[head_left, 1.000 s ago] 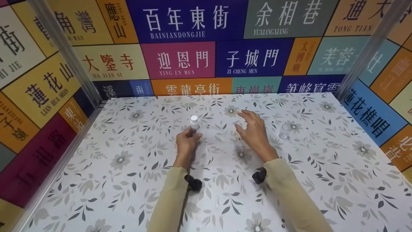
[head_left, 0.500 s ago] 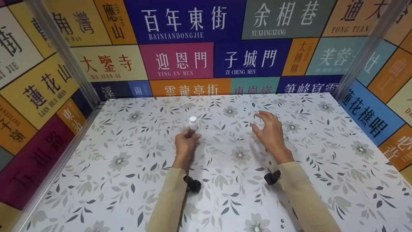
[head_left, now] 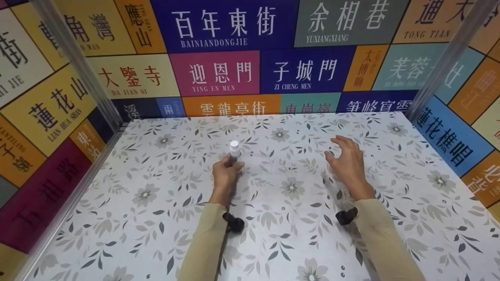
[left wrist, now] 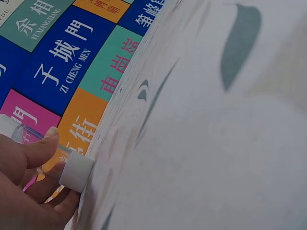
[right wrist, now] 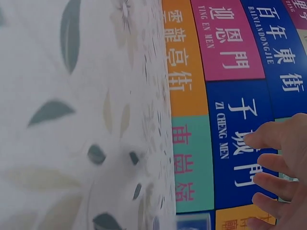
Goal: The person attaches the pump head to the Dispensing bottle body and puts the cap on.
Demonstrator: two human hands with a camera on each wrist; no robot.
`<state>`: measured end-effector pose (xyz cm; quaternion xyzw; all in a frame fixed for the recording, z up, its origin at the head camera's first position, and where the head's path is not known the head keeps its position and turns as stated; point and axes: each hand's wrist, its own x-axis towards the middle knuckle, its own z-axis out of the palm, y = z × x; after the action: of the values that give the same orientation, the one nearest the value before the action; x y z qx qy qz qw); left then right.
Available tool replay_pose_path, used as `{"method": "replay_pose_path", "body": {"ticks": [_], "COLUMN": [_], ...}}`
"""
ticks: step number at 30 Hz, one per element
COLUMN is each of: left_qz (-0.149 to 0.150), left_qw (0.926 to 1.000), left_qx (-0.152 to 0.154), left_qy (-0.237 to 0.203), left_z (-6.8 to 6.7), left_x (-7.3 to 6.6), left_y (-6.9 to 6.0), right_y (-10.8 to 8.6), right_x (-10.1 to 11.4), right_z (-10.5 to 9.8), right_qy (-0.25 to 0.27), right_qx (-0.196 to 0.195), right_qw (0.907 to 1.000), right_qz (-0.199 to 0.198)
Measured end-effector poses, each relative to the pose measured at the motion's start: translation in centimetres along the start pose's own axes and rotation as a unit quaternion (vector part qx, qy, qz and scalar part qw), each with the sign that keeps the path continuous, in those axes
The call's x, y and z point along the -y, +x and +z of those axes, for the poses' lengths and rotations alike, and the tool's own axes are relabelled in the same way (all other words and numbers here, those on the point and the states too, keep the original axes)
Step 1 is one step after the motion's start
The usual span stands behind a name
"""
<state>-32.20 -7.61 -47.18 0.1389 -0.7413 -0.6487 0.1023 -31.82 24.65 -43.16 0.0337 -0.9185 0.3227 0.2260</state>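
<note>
My left hand [head_left: 226, 171] grips a small clear bottle with white ends [head_left: 234, 147], held upright on the table. In the left wrist view, thumb and fingers close round the clear middle of the bottle [left wrist: 48, 151], and its lower white end [left wrist: 76, 171] is down at the tabletop. My right hand [head_left: 349, 168] is at the right of the table, thumb and fingers apart in a curve. A clear cup [head_left: 335, 150] shows faintly between them, mostly hidden by the hand; whether they touch it I cannot tell. In the right wrist view my right hand's fingers [right wrist: 273, 167] are spread.
A flat table with a floral cover [head_left: 269, 234] spreads under both hands. Coloured panels with place names [head_left: 218, 74] stand along the back and both sides. Clear corner strips [head_left: 437, 62] run up at the back corners.
My right hand has moved right, away from the bottle and over to the clear cup, which it now largely covers. The left hand and the bottle have stayed in place.
</note>
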Motion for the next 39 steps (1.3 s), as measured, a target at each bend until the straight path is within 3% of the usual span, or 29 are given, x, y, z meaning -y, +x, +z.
{"method": "replay_pose_path", "body": {"ticks": [8,16,39], "left_qz": [0.004,-0.016,-0.006], "left_qw": [0.9999,0.9999,1.0], "left_qx": [-0.006,0.0,0.005], "left_qy": [-0.008,-0.006,-0.003], "left_z": [0.1,0.1,0.0], "left_x": [0.0,0.0,0.0], "left_y": [-0.1,-0.1,-0.1], "right_y": [-0.3,-0.3,-0.2], "right_x": [-1.3,-2.4,-5.2], "right_z": [-1.4,-2.4,-1.7], "right_qy": [-0.005,0.004,0.015], "right_qx": [0.018,0.033,0.125], "right_qw": [0.9994,0.9978,0.9797], "right_qz": [0.029,0.057,0.156]}}
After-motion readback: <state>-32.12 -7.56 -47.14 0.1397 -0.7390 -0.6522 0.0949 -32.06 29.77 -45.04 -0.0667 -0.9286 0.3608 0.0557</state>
